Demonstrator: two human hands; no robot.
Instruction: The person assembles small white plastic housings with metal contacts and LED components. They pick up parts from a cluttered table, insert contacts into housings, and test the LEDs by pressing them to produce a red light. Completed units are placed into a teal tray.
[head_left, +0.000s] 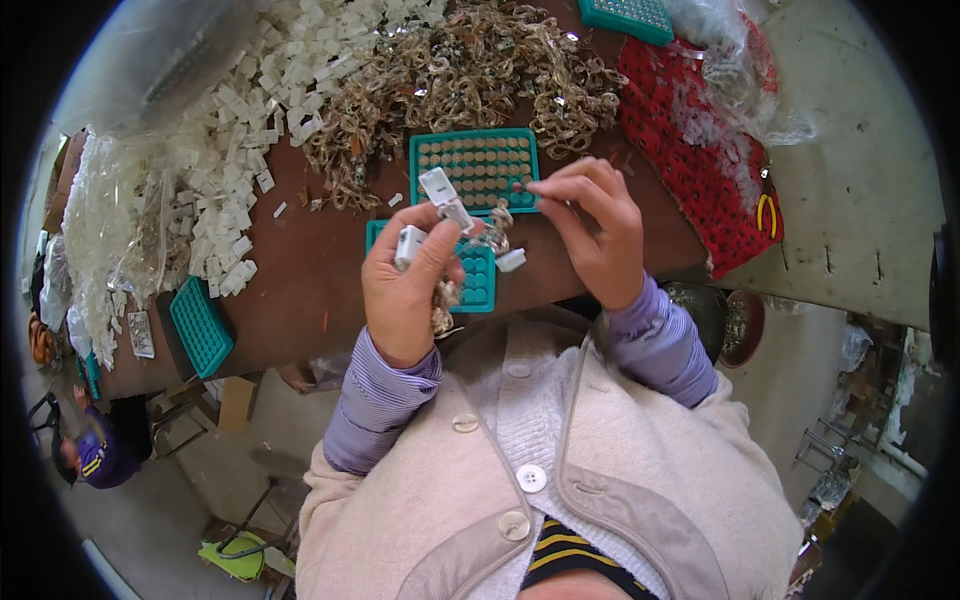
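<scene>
My left hand point(400, 290) is closed around small white plastic cases with bundles of thin light-string wire. One white case point(437, 187) sticks up open between the thumb and fingers; another white case point(408, 247) lies against the palm. A further white piece point(511, 260) hangs by the wire bundle point(494, 236) right of the thumb. My right hand point(603, 222) has thumb and forefinger pinched at the right edge of a teal tray point(414, 160) holding rows of round, flat discs. What sits in that pinch is too small to make out. Under my left hand lies a second teal tray point(480, 305).
Behind the trays spreads a heap of coiled light strings point(470, 70), with a pile of white cases point(225, 150) to its left. Another teal tray point(202, 328) sits at the left table edge. Red cloth point(690, 150) and yellow-handled pliers point(767, 210) lie right. A person point(105, 450) is far left.
</scene>
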